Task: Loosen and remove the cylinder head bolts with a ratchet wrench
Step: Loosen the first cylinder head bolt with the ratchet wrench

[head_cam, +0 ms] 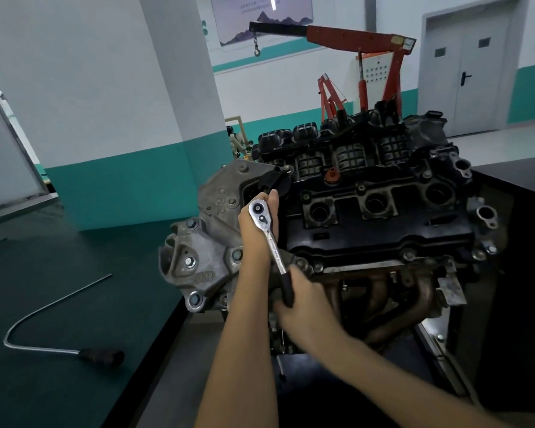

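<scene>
A chrome ratchet wrench (pixel 267 230) with a black grip stands over the left end of the black cylinder head cover (pixel 380 217) of an engine. My left hand (pixel 257 230) cups the ratchet's head from behind, fingers curled round it. My right hand (pixel 303 301) grips the black handle lower down, near the exhaust manifold (pixel 393 301). The socket and the bolt under the ratchet head are hidden by my left hand. Several bolt heads show along the cover's near edge (pixel 409 255).
The grey timing cover (pixel 210 242) juts out left of my hands. A bent metal rod with a dark handle (pixel 59 338) lies on the green bench at left. A red engine crane (pixel 368 44) stands behind. A black cabinet (pixel 519 177) is at right.
</scene>
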Available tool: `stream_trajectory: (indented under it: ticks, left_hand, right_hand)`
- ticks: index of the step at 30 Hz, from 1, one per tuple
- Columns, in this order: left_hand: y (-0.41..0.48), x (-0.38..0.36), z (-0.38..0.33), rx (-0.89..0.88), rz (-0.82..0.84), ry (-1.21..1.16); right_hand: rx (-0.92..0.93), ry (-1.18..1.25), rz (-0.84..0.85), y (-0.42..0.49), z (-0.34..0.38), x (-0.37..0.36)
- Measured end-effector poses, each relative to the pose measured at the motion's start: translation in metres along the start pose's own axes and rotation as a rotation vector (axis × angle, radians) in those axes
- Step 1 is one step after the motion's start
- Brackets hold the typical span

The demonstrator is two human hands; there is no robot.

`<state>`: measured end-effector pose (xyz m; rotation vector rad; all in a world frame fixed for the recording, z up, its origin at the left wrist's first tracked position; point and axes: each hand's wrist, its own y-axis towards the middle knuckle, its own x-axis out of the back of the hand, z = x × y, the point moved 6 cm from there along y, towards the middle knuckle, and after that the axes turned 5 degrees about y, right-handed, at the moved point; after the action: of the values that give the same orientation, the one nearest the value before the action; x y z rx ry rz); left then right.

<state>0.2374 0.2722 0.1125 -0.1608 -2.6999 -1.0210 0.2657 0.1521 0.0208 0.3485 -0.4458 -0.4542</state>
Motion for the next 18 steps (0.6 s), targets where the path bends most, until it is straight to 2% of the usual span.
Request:
stream_trajectory:
  ticks: [2, 5, 9, 11, 13, 16, 18]
  left_hand:
    - [-0.001, 0.002, 0.000, -0.009, -0.005, 0.002]
    - [-0.001, 0.001, 0.006, 0.035, 0.011, -0.006]
    - [-0.002, -0.002, 0.010, 0.083, 0.049, -0.073]
    - [-0.001, -0.002, 0.008, 0.092, 0.066, -0.104]
    - [0.001, -0.002, 0.008, 0.103, 0.069, -0.102]
    - [0.001, -0.002, 0.008, 0.101, 0.048, -0.124]
    - [0.001, -0.002, 0.007, 0.092, 0.037, -0.104]
  right_hand:
    - [-0.032, 0.053, -0.017, -0.001, 0.001, -0.010]
    - [0.028, -0.106, 0.078, 0.008, 0.003, 0.020]
    - [0.173, -0.536, 0.297, 0.048, 0.024, 0.097]
    - [0.248, -0.839, 0.333, 0.078, 0.044, 0.125]
    - [0.324, -1.012, 0.313, 0.095, 0.059, 0.133]
    - [0.279, -0.933, 0.229, 0.084, 0.048, 0.124]
    - [0.184, -0.676, 0.203, 0.058, 0.027, 0.106]
